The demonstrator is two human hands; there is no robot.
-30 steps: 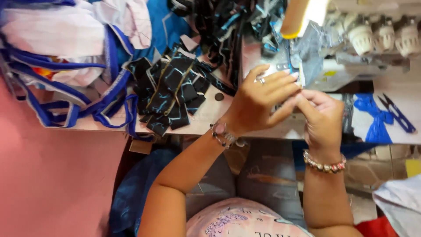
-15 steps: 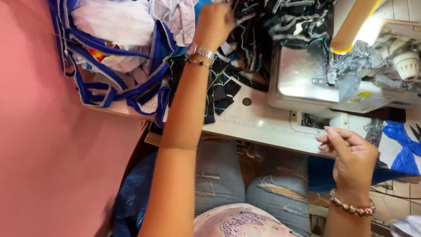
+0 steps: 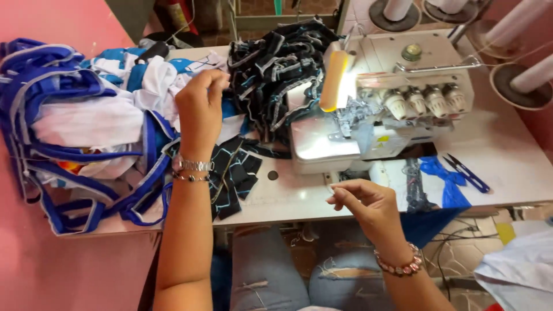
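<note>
left hand (image 3: 199, 106) is pinching white cloth (image 3: 155, 86) atop the blue-white pile, cloth lying inside its grip | right hand (image 3: 368, 207) is hovering over the tabletop (image 3: 299, 198) edge, fingers curled, nothing visible in them | sewing machine (image 3: 380, 109) is standing between

Even, fairly bright illumination across the worktable (image 3: 299, 198), with the strongest source a small lamp (image 3: 334, 80) on the sewing machine (image 3: 391, 109), beyond the right hand (image 3: 368, 204), burnt out to a white-yellow glare. Its glow reflects off the machine bed; soft shadows lie under the left hand (image 3: 199, 106) and forearm. Focus is sharp centrally, while the thread cones (image 3: 527, 72) at far right bend outward with wide-angle distortion.
</note>
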